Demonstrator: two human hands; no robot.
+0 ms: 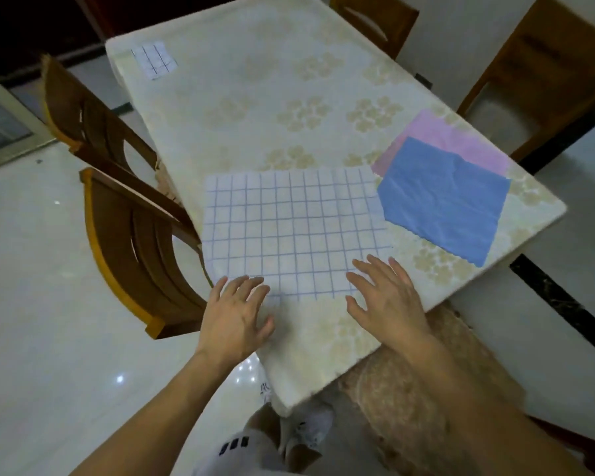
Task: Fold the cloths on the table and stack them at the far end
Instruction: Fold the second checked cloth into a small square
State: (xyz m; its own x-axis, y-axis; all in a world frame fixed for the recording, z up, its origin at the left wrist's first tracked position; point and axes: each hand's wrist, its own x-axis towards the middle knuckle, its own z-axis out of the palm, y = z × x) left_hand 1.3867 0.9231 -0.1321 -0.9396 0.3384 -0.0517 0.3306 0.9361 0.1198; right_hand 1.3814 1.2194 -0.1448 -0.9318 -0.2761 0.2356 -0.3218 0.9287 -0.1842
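Note:
A white cloth with a blue grid point(289, 228) lies spread flat on the near part of the table point(255, 108). My left hand point(236, 314) rests with straight fingers on its near left corner. My right hand point(387, 297) lies flat on its near right edge. To the right, a blue cloth point(443, 201) lies flat on top of a pink cloth point(454, 139). A small folded white grid cloth point(154, 60) sits at the far left corner of the table.
The table wears a pale floral cover. Two wooden chairs point(131, 235) stand along its left side, and others point(543, 73) stand at the far end and the right. Glossy white floor surrounds the table. My shoes point(303, 431) show below the near corner.

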